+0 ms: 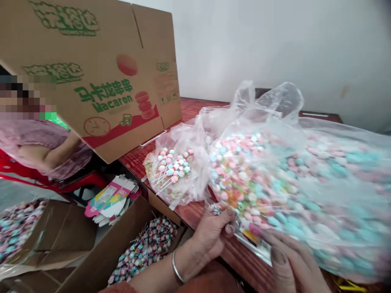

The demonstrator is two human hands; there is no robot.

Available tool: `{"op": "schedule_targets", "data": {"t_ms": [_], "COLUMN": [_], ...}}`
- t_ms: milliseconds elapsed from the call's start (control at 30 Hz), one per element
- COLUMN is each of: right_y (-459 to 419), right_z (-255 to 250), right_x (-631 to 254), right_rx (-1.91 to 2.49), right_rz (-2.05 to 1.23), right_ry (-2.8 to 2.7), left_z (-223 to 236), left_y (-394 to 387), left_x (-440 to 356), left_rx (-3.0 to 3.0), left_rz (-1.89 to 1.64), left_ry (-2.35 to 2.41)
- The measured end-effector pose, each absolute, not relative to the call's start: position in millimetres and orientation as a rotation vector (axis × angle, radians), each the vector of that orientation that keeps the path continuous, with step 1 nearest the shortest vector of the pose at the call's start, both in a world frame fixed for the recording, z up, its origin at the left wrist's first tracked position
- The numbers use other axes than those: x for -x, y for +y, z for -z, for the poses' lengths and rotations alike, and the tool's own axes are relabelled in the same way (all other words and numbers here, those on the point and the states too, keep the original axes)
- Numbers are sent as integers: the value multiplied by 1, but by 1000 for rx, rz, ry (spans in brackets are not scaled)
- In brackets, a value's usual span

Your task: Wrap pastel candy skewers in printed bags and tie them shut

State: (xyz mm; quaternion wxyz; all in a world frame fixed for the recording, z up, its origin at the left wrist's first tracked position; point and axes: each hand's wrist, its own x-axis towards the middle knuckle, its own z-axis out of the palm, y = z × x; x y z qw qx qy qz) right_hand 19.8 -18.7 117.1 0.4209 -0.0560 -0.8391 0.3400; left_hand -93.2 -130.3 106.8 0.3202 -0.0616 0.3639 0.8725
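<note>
My left hand, with a silver bangle at the wrist, is closed on a crinkled clear plastic wrapper above the table edge. My right hand has its fingers stretched out, with the thumb apart from them. Its fingertips reach a small packet with yellow and red print, beside something pink. Whether they touch it is blurred. Behind both hands, a large clear bag bulges with pink, blue and orange candies. Several striped marshmallow-like candies on white sticks lie on a smaller plastic bag to the left.
A big printed cardboard box stands at the back left of the reddish wooden table. Below it are flat colourful cartons and an open carton of wrapped candies. Another box of candies stands further left, near a seated person.
</note>
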Motion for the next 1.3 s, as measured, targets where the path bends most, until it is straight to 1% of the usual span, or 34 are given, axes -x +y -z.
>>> {"op": "schedule_targets", "data": {"t_ms": [100,200,233,300,433,567,700,833,967,1133,1233,1300], "right_y": [-39,-75,-91,-123,-174,-189,-182,-173,-149,-79,-39,-21], "right_z": [-133,-144,-146,-147,-136,-118,-109,-121,-144,-158,-155,-150], "right_x": [32,106,133,186,265,300,312,301,252,141,70,29], "right_rx": [169,26,-20,-69,48,168,299,356,226,63,133,228], "right_rz": [-1106,-1367,-1383,-1304,-1235,-1310,-1553,-1885,-2148,-2321,-2366,-2314], "right_ry": [-2207,-2467,-2595,-2824,-2956,-2992,-2916,-2676,-2356,-2077,-2000,-2025], "left_z": [-111,-113,-112,-111,-106,-100,-94,-99,-115,-133,-137,-136], "left_y": [-176,-223,-237,-259,-285,-296,-298,-292,-279,-249,-219,-196], "left_x": [117,131,133,136,140,149,161,173,188,201,201,196], "left_rx": [256,316,348,375,403,515,556,647,764,625,479,413], "left_rz": [-2438,-2588,-2626,-2669,-2724,-2757,-2762,-2808,-2837,-2797,-2724,-2644], "left_ry": [994,1071,1103,1161,1219,1232,1187,1075,886,580,493,497]}}
